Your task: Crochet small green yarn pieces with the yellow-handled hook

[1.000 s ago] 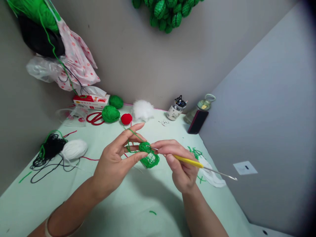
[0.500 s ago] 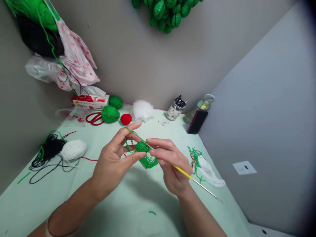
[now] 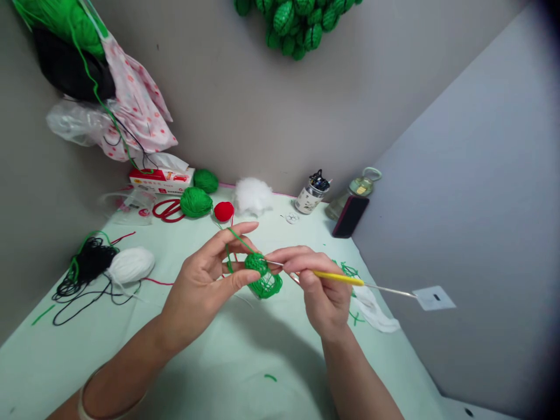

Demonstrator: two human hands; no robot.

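Between thumb and fingers, my left hand (image 3: 207, 268) pinches a small green crochet piece (image 3: 255, 263), and a strand of green yarn runs over its raised index finger. My right hand (image 3: 319, 286) grips a crochet hook (image 3: 339, 277) with a yellow handle and a metal shaft at each end. The hook's left tip touches the top of the green piece; whether it is inside a stitch I cannot tell. Just below and behind the piece is a loose bundle of green yarn (image 3: 268, 286).
Green yarn balls (image 3: 196, 202), a red yarn ball (image 3: 224, 212), red-handled scissors (image 3: 168, 210) and white stuffing (image 3: 252, 196) lie at the back. Black yarn (image 3: 90, 265) and white yarn (image 3: 131, 264) are left. A phone (image 3: 350, 216) leans on a bottle (image 3: 365, 181); yarn scraps (image 3: 347, 269) lie right.
The hook's handle dipped and my right hand shifted left half a second ago. Now the hand is back to the right and the hook lies flatter. The green piece has tilted slightly in my left fingers.
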